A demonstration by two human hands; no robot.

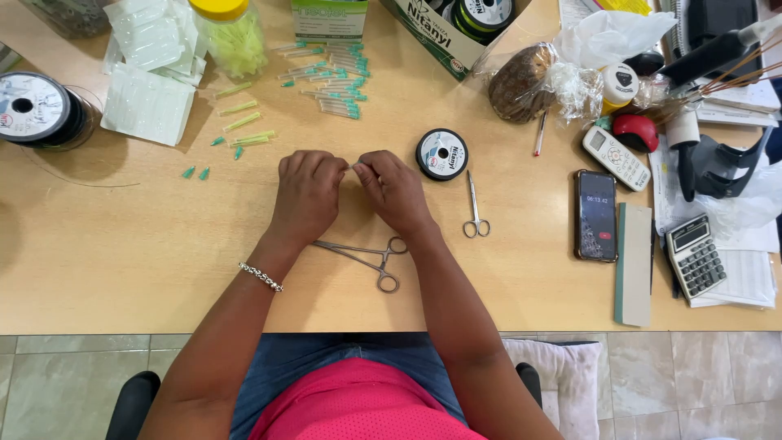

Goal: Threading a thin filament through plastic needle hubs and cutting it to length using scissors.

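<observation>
Light wooden table (98, 269), seen from above, over a grey tiled floor (49, 383). Near the table's centre, left hand (308, 195) and right hand (393, 191) knuckle to knuckle, fingers (342, 167) curled tight and pinched together at the tips on something too small and thin to identify; long axis and pointing direction not discernible. Beaded bracelet (261, 277) on the left wrist.

Just below the hands, metal forceps (362, 257) flat on the table, ring handles to the right, slim jaws toward the left, long axis nearly horizontal with a slight tilt; partly hidden under the wrists. Right of the right hand, small steel scissors (476, 208), long axis vertical, rings toward the near edge. Above these, a flat black spool (441, 154) with a white label.

Far side of the table: scattered green-capped needles (330, 77), a yellow-lidded jar (230, 33), clear packets (147, 102), a larger black spool (32, 110) at left. At right: dark phone (596, 215), white remote (617, 158), calculator (695, 257).
</observation>
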